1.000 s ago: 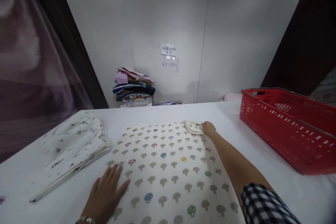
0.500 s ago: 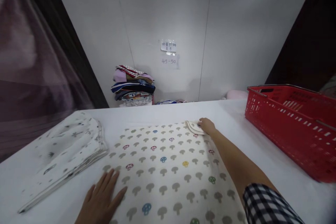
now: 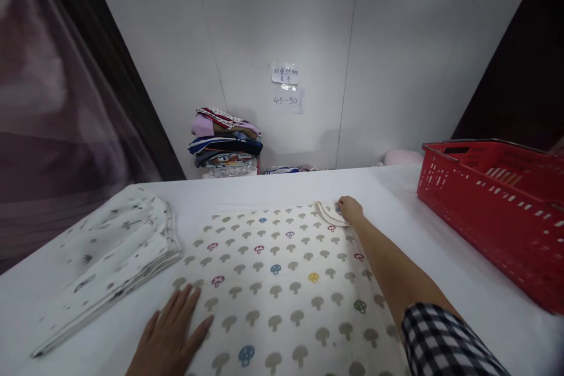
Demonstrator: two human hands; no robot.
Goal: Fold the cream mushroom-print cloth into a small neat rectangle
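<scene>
A cream cloth printed with small mushrooms [image 3: 282, 282] lies spread flat on the white table [image 3: 273, 188] in front of me. My left hand [image 3: 170, 335] rests flat on its near left edge, fingers stretched out. My right hand [image 3: 349, 210] reaches to the cloth's far right corner and pinches that corner, which is turned back so the pale underside shows. My right sleeve is black and white check.
A folded white cloth with small grey prints [image 3: 110, 255] lies to the left. A red plastic basket [image 3: 493, 205] stands at the right. Behind the table, a stack of folded clothes [image 3: 225, 144] sits against the white wall with paper notes [image 3: 285, 85].
The view has shifted slightly, so the basket sits further right in the picture. Both hands stay in place on the mushroom cloth, the right still pinching the turned-back corner.
</scene>
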